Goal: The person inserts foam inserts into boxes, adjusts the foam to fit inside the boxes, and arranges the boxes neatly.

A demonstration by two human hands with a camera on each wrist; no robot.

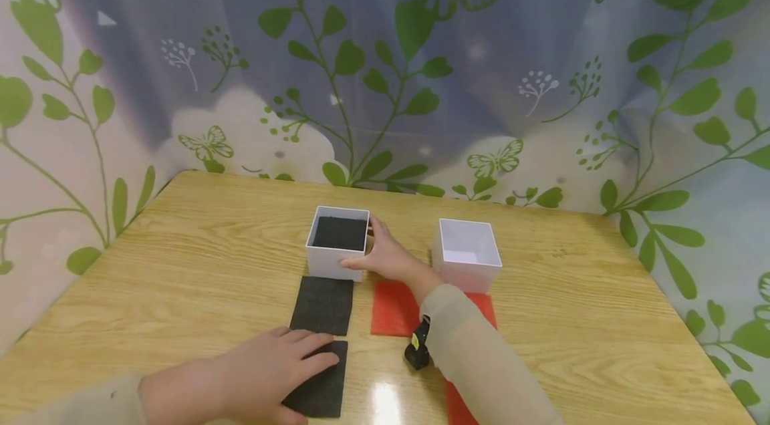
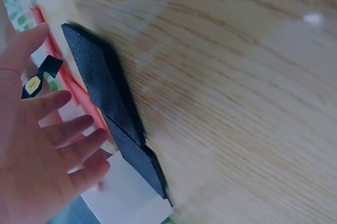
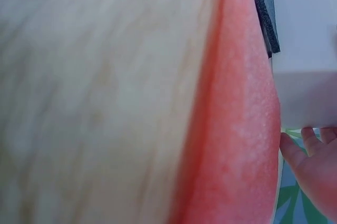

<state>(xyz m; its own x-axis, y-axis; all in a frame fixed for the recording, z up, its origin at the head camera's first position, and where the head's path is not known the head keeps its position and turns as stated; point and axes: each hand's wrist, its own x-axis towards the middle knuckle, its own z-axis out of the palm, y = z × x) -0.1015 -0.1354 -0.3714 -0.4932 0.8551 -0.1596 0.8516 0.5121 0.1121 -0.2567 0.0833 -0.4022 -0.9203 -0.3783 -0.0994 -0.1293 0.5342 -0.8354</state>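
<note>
My right hand (image 1: 391, 254) touches the right side of a white square box (image 1: 327, 262), thumb along its front face and fingers spread along its side. A black foam sheet (image 1: 339, 233) lies inside that box. In the right wrist view, the fingers (image 3: 295, 153) are fairly straight beside the box wall. My left hand (image 1: 259, 371), fingers extended, hovers over the nearer black foam sheet (image 1: 327, 385) and partly covers it. Its palm (image 2: 31, 155) and fingers hold nothing in the left wrist view. A second black foam sheet (image 1: 323, 305) lies just in front of the box.
Another white box (image 1: 469, 274) stands to the right, and no foam shows inside it. Red foam sheets (image 1: 391, 311) lie in front of it, partly hidden by my right forearm. A black strap-mounted device (image 1: 416, 348) is on the right wrist. Patterned curtain (image 1: 373, 77) surrounds the wooden table (image 1: 210, 264).
</note>
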